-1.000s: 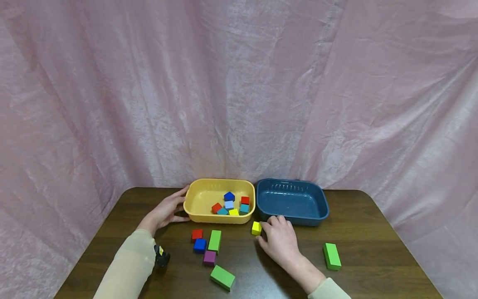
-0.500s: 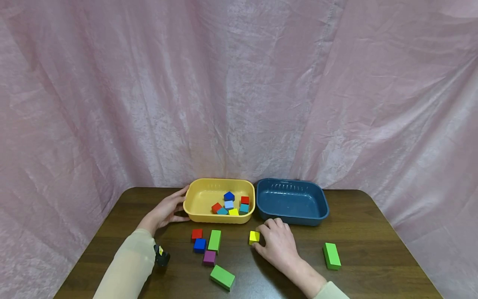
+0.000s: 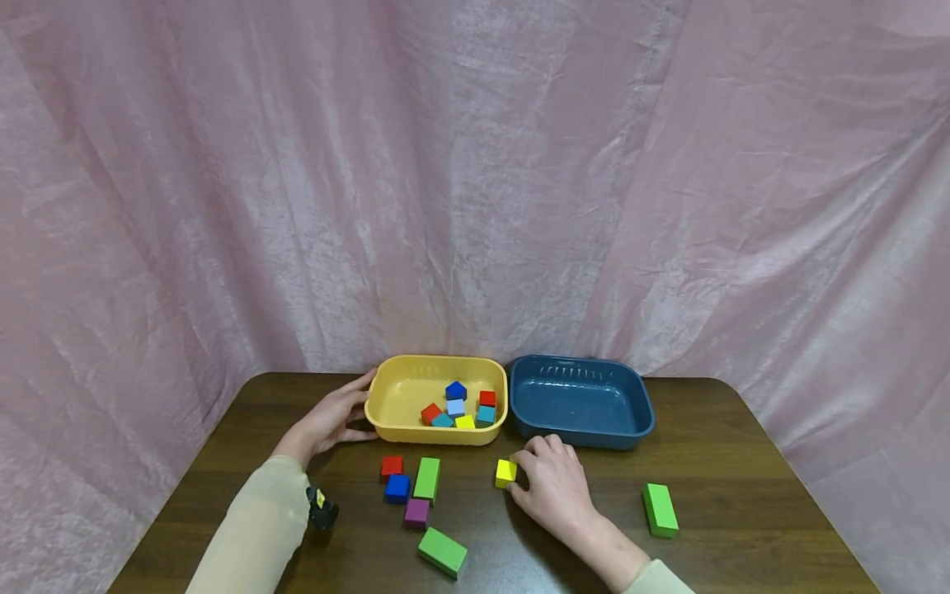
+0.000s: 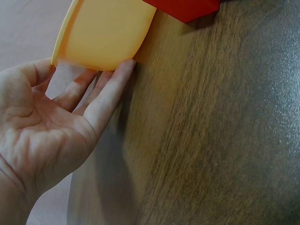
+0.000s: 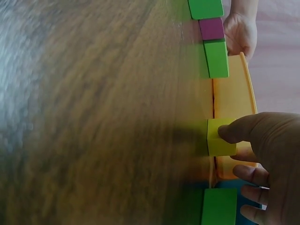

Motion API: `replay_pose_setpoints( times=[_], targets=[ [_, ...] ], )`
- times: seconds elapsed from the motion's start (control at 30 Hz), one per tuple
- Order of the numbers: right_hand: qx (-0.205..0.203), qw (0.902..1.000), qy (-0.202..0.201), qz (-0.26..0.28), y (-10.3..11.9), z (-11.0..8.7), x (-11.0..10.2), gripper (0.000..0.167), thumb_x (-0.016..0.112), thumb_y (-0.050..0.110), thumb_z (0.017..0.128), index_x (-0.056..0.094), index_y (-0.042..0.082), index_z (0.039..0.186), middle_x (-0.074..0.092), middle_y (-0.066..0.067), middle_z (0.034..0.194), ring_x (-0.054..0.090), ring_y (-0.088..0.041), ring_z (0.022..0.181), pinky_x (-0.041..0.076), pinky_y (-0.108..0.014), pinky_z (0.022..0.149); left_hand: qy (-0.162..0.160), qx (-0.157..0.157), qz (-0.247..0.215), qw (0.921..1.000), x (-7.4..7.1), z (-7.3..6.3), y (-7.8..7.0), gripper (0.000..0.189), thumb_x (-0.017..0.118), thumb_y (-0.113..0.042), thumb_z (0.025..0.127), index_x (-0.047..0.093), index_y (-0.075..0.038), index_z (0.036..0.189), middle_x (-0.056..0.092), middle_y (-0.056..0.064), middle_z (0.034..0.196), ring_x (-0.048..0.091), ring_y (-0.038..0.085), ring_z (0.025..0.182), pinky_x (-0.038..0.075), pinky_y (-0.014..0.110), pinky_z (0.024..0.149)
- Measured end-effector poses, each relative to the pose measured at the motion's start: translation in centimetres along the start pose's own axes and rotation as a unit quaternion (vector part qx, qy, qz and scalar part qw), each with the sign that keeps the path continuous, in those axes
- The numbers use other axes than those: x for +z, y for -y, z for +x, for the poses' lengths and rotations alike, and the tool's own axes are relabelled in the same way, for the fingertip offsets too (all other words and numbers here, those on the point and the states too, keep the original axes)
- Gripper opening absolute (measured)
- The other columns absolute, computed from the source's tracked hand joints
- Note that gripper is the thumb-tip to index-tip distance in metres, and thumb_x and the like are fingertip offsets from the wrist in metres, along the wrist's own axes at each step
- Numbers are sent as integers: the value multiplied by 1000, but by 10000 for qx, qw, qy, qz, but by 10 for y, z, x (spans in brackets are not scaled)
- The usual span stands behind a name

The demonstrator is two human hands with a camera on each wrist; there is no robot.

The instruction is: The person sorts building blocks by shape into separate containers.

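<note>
My right hand [image 3: 552, 487] pinches a yellow cube [image 3: 506, 473] by its right side, low over the table in front of the two bins. In the right wrist view the thumb lies on the near face of the yellow cube [image 5: 220, 140], with a finger partly hidden behind it. At the left end of the yellow bin [image 3: 416, 434], my left hand [image 3: 331, 419] rests its fingers against the wall. The left wrist view shows those fingers [image 4: 110, 101] fairly straight, their tips touching the bin. Several small coloured blocks lie inside the bin, including a yellow one [image 3: 464, 422].
A blue bin [image 3: 586, 437] stands right of the yellow one. Front left lie a red block [image 3: 392, 467], a blue block [image 3: 397, 488], a purple block [image 3: 416, 513] and two green blocks [image 3: 442, 551]. Another green block [image 3: 660, 509] lies right. A pink curtain [image 3: 475, 181] hangs behind.
My right hand has drawn the yellow cube slightly toward me and left, away from the bins; over the last half second it barely moves. The left hand stays at the yellow bin.
</note>
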State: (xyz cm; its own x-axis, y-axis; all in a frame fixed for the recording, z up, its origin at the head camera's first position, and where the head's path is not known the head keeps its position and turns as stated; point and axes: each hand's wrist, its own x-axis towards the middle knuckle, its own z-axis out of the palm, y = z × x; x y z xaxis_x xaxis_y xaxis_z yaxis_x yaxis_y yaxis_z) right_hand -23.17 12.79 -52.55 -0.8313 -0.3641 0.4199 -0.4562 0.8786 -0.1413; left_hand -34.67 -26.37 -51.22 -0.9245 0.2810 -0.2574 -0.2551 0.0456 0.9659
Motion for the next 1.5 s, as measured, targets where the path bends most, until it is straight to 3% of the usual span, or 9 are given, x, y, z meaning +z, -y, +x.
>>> replay_pose_setpoints(
  times=[0.37, 0.67, 1.07, 1.33, 1.5],
  targets=[
    [28, 10000, 19, 51, -1, -3, -3, 32, 89, 33, 75, 78, 15, 99, 61, 1, 95, 49, -23, 92, 45, -41, 80, 47, 11, 29, 10000, 3, -2, 1, 61, 43, -24, 111, 16, -35, 165, 17, 14, 168, 53, 37, 129, 55, 58, 93],
    [-130, 9987, -432, 227, -4, -1, -18, 30, 89, 30, 73, 77, 16, 97, 61, 2, 94, 52, -24, 90, 45, -41, 75, 76, 87, 30, 9999, 5, -5, -1, 60, 43, -25, 111, 17, -35, 165, 18, 15, 167, 52, 37, 130, 55, 58, 93],
    [127, 9973, -617, 378, -7, 17, -48, 30, 89, 29, 76, 79, 18, 102, 64, 3, 100, 52, -24, 96, 45, -41, 80, 102, 51, -26, 9999, 3, -3, -3, 61, 44, -25, 111, 17, -34, 165, 17, 15, 167, 47, 40, 135, 55, 59, 92],
    [263, 9964, -686, 433, -12, 28, -59, 30, 88, 28, 77, 80, 18, 103, 64, 3, 101, 51, -23, 98, 45, -40, 82, 40, -42, -23, 10000, -1, -3, -9, 63, 46, -20, 110, 19, -28, 166, 26, 21, 163, 54, 40, 130, 55, 58, 91],
    [281, 9957, -725, 511, -14, 38, -65, 29, 88, 28, 78, 80, 18, 104, 64, 2, 102, 51, -24, 100, 45, -40, 82, 43, -73, 50, 10000, -2, -1, -14, 64, 44, -17, 110, 15, -28, 166, 19, 22, 165, 53, 43, 130, 56, 58, 90]
  ],
)
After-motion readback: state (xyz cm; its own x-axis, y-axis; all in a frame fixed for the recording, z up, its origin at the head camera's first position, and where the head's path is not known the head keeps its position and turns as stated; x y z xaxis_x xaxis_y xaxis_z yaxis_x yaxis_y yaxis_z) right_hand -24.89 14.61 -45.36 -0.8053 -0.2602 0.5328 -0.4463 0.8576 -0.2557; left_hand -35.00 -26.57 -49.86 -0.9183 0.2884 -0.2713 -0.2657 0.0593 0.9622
